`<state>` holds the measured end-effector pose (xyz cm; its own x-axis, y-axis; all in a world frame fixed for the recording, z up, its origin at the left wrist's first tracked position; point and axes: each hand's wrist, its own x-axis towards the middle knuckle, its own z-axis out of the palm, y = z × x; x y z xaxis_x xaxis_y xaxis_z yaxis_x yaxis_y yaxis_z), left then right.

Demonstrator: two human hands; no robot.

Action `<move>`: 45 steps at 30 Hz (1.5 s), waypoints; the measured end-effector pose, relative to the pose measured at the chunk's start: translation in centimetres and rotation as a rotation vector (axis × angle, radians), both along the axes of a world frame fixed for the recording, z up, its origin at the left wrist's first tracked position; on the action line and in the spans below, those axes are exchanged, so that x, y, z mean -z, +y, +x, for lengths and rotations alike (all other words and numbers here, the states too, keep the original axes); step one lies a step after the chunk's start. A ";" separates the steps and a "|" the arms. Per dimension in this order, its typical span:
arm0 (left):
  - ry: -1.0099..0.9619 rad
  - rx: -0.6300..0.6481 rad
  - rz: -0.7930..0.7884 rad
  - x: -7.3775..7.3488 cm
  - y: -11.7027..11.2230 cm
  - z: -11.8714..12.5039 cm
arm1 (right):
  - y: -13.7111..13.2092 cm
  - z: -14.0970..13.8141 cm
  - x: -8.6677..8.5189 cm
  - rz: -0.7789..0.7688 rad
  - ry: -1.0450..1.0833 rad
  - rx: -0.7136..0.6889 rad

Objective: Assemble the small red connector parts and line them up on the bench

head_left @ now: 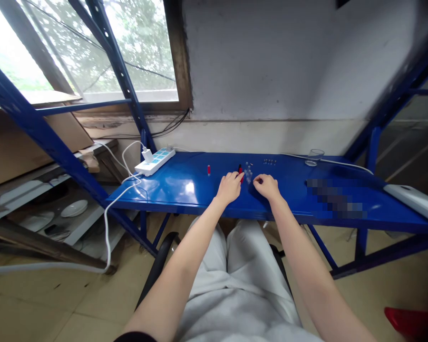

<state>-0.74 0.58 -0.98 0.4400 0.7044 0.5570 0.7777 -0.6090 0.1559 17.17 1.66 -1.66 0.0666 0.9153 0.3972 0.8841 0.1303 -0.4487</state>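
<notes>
Both my hands rest on a blue metal table [185, 190]. My left hand [229, 186] is curled, its fingertips touching a small red and black object [240, 173]. My right hand [267, 185] is pinched shut beside a cluster of tiny clear vials [248, 172]; what its fingers hold is too small to make out. A separate small red piece [209, 169] stands upright on the table left of my hands. A row of tiny clear pieces [269, 162] lies farther back.
A white power strip [154, 161] with a plugged charger and white cable sits at the table's back left. A clear glass cup [314, 156] stands at the back right. A white object [415, 201] lies at the right edge. Blue shelf struts flank both sides.
</notes>
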 end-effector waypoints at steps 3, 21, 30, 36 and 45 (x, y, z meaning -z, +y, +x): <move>0.020 -0.008 -0.003 0.1 0.1 0.1 | -0.1 -0.2 0.0 -0.029 -0.044 -0.011; -0.357 -0.086 0.079 -0.5 -0.5 -0.6 | 0.4 -0.3 0.4 -0.015 -0.093 -0.080; -0.502 -0.100 0.021 -0.5 -0.2 -0.8 | 0.9 -0.3 0.5 -0.060 -0.052 -0.066; -0.621 -0.042 0.018 -0.1 0.4 -1.1 | 0.6 -0.8 0.2 -0.001 -0.087 -0.091; -0.675 0.064 0.053 0.3 0.7 -1.1 | 0.0 -2.1 -0.2 0.157 -0.290 -0.177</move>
